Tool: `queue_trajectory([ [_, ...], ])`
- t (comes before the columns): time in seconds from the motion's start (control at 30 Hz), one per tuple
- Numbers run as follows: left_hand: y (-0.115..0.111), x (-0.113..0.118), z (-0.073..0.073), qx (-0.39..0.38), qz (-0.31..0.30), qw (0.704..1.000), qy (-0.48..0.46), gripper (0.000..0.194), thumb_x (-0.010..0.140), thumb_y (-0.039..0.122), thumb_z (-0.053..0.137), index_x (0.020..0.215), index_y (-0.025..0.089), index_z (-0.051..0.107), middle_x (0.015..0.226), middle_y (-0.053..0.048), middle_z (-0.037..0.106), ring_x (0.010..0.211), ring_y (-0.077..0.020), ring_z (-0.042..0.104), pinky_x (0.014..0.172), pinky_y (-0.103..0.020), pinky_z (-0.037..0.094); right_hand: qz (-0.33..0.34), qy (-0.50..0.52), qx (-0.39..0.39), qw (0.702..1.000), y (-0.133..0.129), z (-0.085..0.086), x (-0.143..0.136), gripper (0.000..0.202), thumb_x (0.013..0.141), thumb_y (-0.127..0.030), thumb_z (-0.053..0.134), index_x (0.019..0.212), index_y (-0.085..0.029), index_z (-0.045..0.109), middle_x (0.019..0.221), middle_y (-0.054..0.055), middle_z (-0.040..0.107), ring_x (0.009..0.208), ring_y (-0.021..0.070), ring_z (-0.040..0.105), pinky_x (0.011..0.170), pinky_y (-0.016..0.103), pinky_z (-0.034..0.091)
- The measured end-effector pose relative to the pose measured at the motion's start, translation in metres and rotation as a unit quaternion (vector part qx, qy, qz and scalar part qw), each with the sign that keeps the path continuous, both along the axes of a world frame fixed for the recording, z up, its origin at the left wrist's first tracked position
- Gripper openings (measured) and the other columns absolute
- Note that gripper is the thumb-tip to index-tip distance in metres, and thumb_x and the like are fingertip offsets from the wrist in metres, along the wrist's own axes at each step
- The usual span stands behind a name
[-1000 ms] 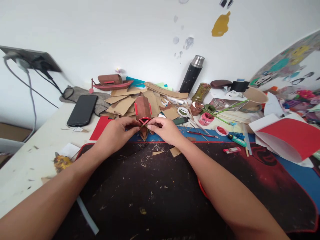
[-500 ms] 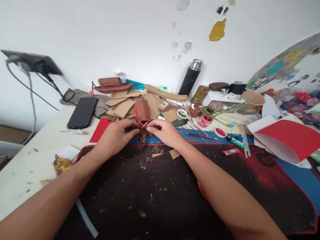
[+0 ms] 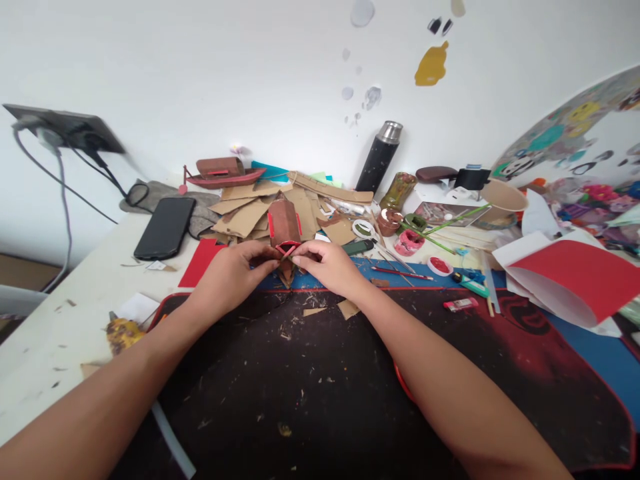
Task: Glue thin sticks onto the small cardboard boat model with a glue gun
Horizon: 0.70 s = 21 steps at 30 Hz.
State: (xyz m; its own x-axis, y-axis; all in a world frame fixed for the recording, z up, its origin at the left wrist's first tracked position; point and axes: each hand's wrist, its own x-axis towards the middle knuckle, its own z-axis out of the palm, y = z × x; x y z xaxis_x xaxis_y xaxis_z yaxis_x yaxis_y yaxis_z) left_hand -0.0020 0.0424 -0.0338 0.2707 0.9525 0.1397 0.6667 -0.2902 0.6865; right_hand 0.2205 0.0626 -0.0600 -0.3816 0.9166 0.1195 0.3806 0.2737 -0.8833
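A small model boat [image 3: 285, 223] with a brown arched canopy and red trim stands at the middle of the desk, its narrow end towards me. My left hand [image 3: 231, 272] is closed in a pinch at the left side of that end. From the right, my right hand [image 3: 327, 267] pinches at the same end, its thumb and forefinger by thin pinkish-red sticks [image 3: 287, 252] that cross in front of the canopy. The fingertips hide most of the hull. Behind, a similar finished-looking red boat [image 3: 225, 175] rests by the wall.
Cardboard pieces [image 3: 245, 217] are heaped behind the model. A black phone [image 3: 165, 228] lies at left, and a dark thermos [image 3: 379, 157] leans against the wall. Paint pots [image 3: 409, 243], a pencil [image 3: 403, 273] and rolled red paper [image 3: 575, 277] are at right. Scraps litter the black mat [image 3: 295, 393].
Both hands stay at the boat's near end with hardly any movement. The pinkish-red sticks sit at a slightly different angle, and the whole view has shifted a little.
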Motion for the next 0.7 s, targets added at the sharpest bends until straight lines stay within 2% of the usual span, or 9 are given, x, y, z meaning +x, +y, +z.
queue_trajectory([
  [0.4, 0.0016, -0.0004, -0.0039, 0.005, 0.003, 1.0, -0.002, 0.025, 0.089, 0.044, 0.063, 0.097, 0.027, 0.079, 0.103, -0.004, 0.083, 0.097, -0.0269, 0.075, 0.093, -0.039, 0.056, -0.003, -0.006, 0.011, 1.0, -0.001, 0.0021, -0.0003, 0.009, 0.097, -0.021, 0.068, 0.095, -0.019, 0.077, 0.087, 0.001, 0.073, 0.076, 0.0147, 0.062, 0.074, 0.03, 0.045],
  [0.7, 0.0008, 0.0002, -0.0016, 0.003, 0.004, 1.0, -0.002, 0.022, 0.088, 0.041, 0.063, 0.096, 0.027, 0.079, 0.1, -0.003, 0.083, 0.096, -0.0261, 0.075, 0.089, -0.038, 0.055, -0.004, -0.012, 0.013, 1.0, -0.0002, 0.0011, -0.0004, 0.009, 0.097, -0.021, 0.068, 0.096, -0.02, 0.077, 0.09, 0.002, 0.074, 0.078, 0.0153, 0.063, 0.076, 0.03, 0.046],
])
